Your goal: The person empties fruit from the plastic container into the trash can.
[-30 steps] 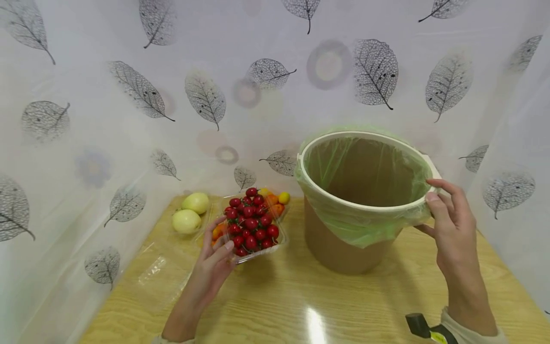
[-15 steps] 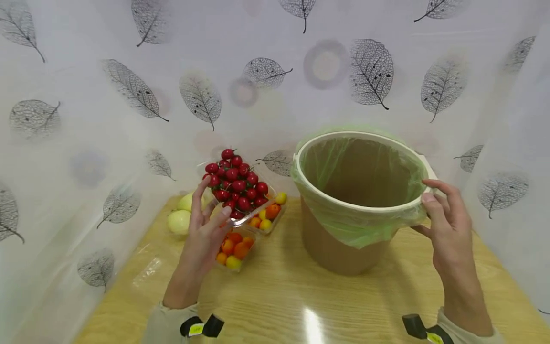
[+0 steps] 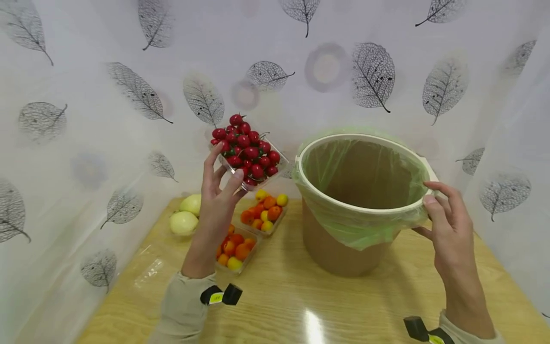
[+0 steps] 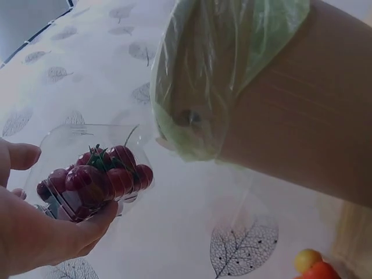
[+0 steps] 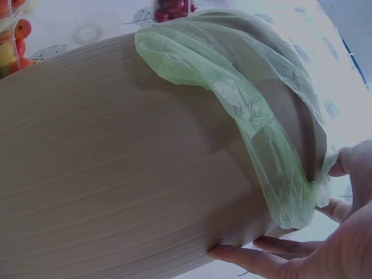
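Note:
My left hand (image 3: 219,191) grips a clear plastic punnet (image 4: 87,131) by its near left side, raised above the table. Red cherry tomatoes (image 3: 249,153) with green stems are heaped above its rim, and the punnet tilts a little. To its right stands a brown trash bin (image 3: 339,248) with a white rim ring (image 3: 369,209). A thin green bag (image 3: 356,234) lines the bin and folds down outside the ring. My right hand (image 3: 453,229) holds the bin's right rim, thumb and index finger at the ring and bag, other fingers (image 5: 250,258) against the outer wall.
Two clear punnets of small orange and yellow fruits (image 3: 236,251) (image 3: 264,212) sit on the wooden table (image 3: 275,306) left of the bin. Behind my left forearm are pale green round fruits (image 3: 183,223). A clear plastic lid (image 3: 150,272) lies at the left. A leaf-print curtain (image 3: 275,110) hangs behind.
My left hand has lifted the punnet of cherry tomatoes up off the other punnets, then moved it slightly right toward the bin. The orange fruits beneath have come into view. My right hand stays at the rim.

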The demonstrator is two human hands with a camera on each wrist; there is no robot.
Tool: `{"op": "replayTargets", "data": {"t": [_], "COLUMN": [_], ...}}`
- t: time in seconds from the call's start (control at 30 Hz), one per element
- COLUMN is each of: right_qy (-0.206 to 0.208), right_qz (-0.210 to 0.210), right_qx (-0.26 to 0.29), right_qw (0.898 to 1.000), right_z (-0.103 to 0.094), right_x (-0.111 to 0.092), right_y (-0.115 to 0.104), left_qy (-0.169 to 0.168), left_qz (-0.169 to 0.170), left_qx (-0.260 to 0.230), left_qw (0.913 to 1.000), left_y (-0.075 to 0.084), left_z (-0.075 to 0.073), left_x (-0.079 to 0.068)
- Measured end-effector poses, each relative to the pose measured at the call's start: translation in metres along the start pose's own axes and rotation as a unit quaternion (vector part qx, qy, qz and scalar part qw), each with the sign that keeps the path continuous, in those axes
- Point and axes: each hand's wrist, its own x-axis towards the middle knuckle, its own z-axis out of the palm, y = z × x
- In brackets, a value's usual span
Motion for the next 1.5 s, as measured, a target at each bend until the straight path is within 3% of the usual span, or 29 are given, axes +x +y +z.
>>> {"op": "replayTargets", "data": {"t": [0.3, 0.37, 0.57, 0.8, 0.97, 1.2, 1.4, 1.5], "right_qy": [0.008, 0.009, 0.004, -0.003, -0.001, 0.002, 0.005, 0.008], "right_qz": [0.001, 0.001, 0.0, -0.003, -0.003, -0.006, -0.005, -0.003], "right_qx": [0.002, 0.001, 0.002, -0.003, -0.006, -0.01, -0.001, -0.004], "right_qw": [1.0, 1.0, 1.0, 1.0, 1.0, 1.0, 1.0, 1.0], "right_z": [-0.002, -0.002, -0.002, -0.001, 0.0, 0.001, 0.001, 0.0], "right_x": [-0.001, -0.001, -0.002, -0.002, -0.002, -0.002, -0.001, -0.001], "right_y": [0.001, 0.001, 0.002, 0.002, 0.002, 0.003, 0.003, 0.002], "left_qy": [0.007, 0.011, 0.019, 0.025, 0.028, 0.048, 0.042, 0.04], "left_qz": [0.04, 0.059, 0.135, 0.18, 0.18, 0.209, 0.197, 0.204], "left_qx": [0.0, 0.019, 0.103, 0.142, 0.157, 0.223, 0.211, 0.219], "left_qw": [0.9992, 0.998, 0.9853, 0.9731, 0.9707, 0.9509, 0.9566, 0.9533], "left_y": [0.0, -0.001, -0.004, -0.007, -0.007, -0.014, -0.017, -0.016], "left_z": [0.026, 0.033, 0.053, 0.069, 0.08, 0.087, 0.09, 0.093], "left_x": [0.021, 0.026, 0.037, 0.039, 0.039, 0.038, 0.038, 0.036]}}
